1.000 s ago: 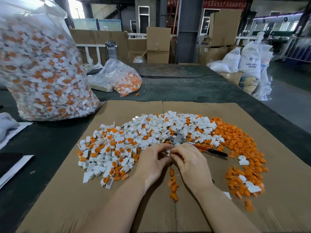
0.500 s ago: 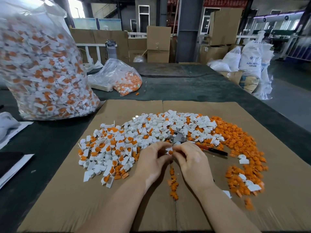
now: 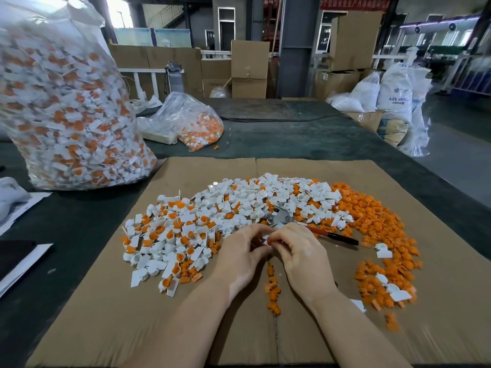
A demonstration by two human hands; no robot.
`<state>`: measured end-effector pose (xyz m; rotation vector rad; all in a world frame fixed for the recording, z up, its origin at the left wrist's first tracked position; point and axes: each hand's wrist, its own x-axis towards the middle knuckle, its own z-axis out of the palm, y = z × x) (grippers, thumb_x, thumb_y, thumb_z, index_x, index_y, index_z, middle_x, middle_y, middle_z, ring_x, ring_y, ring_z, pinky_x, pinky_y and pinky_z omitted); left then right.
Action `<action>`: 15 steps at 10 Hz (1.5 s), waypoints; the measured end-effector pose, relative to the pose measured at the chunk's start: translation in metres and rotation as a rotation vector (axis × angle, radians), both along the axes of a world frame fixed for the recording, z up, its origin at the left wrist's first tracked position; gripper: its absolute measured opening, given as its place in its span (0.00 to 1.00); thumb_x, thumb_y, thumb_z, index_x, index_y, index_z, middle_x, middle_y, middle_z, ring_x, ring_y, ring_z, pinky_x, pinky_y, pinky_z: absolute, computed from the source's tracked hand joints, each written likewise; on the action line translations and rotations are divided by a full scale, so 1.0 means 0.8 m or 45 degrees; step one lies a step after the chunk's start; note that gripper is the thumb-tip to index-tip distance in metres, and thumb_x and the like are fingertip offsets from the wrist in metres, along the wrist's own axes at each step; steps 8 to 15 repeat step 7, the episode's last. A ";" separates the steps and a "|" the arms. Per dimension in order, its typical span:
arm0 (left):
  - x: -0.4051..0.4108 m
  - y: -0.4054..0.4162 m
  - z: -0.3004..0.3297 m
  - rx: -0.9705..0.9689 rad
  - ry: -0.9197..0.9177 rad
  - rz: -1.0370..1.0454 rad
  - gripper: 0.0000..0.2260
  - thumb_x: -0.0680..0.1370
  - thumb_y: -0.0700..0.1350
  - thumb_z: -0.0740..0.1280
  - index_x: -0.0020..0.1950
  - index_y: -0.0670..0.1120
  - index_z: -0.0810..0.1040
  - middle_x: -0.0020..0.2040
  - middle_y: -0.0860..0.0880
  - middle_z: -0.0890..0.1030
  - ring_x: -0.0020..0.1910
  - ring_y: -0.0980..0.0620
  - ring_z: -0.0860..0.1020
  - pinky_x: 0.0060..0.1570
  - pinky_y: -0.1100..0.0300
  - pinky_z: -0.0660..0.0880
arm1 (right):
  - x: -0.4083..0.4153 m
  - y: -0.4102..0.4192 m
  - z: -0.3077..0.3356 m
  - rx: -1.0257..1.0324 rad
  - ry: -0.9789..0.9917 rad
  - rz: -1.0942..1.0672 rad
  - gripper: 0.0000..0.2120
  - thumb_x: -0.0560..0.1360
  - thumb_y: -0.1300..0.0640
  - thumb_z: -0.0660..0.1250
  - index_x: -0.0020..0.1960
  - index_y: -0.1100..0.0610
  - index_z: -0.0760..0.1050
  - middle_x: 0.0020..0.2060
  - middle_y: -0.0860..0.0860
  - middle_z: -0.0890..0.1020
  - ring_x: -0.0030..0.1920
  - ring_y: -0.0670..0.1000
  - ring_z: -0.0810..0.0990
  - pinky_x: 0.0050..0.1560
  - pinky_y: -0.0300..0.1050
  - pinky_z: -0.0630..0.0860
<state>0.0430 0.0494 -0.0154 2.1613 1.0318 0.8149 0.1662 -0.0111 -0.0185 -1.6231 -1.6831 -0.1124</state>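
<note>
My left hand [image 3: 243, 252] and my right hand [image 3: 299, 252] meet over the cardboard sheet [image 3: 106, 309], fingertips together. Between them they pinch one small white plastic piece [image 3: 266, 239] with an orange part in it. Just beyond my hands spreads a heap of white pieces [image 3: 239, 205], many with orange inserts. To the right lies a pile of loose orange inserts [image 3: 372, 216]. A short trail of orange inserts [image 3: 272, 288] runs under my wrists along the cardboard seam.
Red-handled pliers [image 3: 313, 227] lie on the heap just past my right hand. A big clear bag of assembled pieces [image 3: 63, 102] stands at the left, a smaller bag [image 3: 191, 120] behind. Papers [image 3: 16, 261] lie at the left edge; boxes and sacks stand beyond the table.
My hands have stayed in place; the fingertips have shifted slightly around the small piece, which now shows white between them.
</note>
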 end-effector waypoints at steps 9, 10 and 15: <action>-0.009 -0.012 -0.012 0.289 -0.021 0.568 0.13 0.78 0.39 0.65 0.61 0.46 0.79 0.55 0.52 0.71 0.56 0.56 0.63 0.53 0.71 0.55 | 0.003 -0.027 0.006 0.302 0.024 -0.059 0.04 0.71 0.66 0.70 0.46 0.61 0.81 0.39 0.51 0.81 0.43 0.49 0.78 0.45 0.43 0.77; -0.009 -0.012 -0.012 0.289 -0.021 0.568 0.13 0.78 0.39 0.65 0.61 0.46 0.79 0.55 0.52 0.71 0.56 0.56 0.63 0.53 0.71 0.55 | 0.003 -0.027 0.006 0.302 0.024 -0.059 0.04 0.71 0.66 0.70 0.46 0.61 0.81 0.39 0.51 0.81 0.43 0.49 0.78 0.45 0.43 0.77; -0.009 -0.012 -0.012 0.289 -0.021 0.568 0.13 0.78 0.39 0.65 0.61 0.46 0.79 0.55 0.52 0.71 0.56 0.56 0.63 0.53 0.71 0.55 | 0.003 -0.027 0.006 0.302 0.024 -0.059 0.04 0.71 0.66 0.70 0.46 0.61 0.81 0.39 0.51 0.81 0.43 0.49 0.78 0.45 0.43 0.77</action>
